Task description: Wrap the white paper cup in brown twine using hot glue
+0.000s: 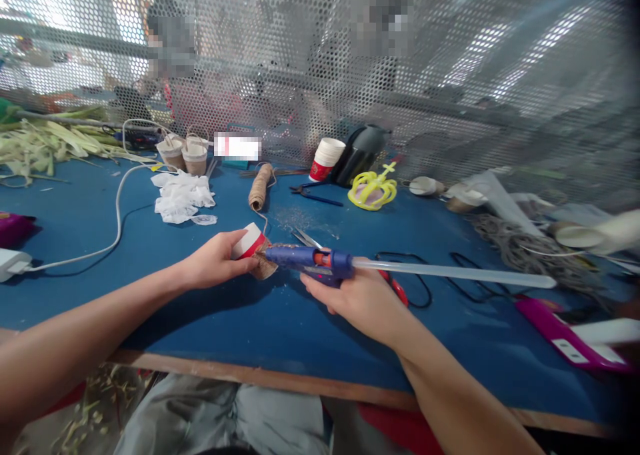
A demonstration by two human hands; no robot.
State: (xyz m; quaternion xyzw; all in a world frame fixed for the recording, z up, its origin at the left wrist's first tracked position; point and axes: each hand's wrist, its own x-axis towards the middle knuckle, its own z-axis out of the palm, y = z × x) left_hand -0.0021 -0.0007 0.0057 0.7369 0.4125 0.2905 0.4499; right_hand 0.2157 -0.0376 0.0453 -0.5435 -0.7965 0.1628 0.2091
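Note:
My left hand (217, 258) is closed round a red and white paper cup (249, 240), which is tipped on its side and has brown twine at its lower end. In my right hand (350, 295) is a blue glue gun (310, 260), with a long clear glue stick (450, 272) out of its back. The gun's nozzle meets the twine on the cup, or is very near it. From the cup a strand runs up to a roll of twine (260, 187). Scissors with red handles (395, 288) lie partly hidden behind the gun and my right hand.
On the blue table (200, 335) lie crumpled white gloves (183, 196), pliers (317, 195), a yellow crown-shaped piece (373, 190) and stacked cups (327, 158). Grey cord (525, 248) and a magenta power strip (570, 335) are at right. A perforated metal screen (280, 75) stands behind.

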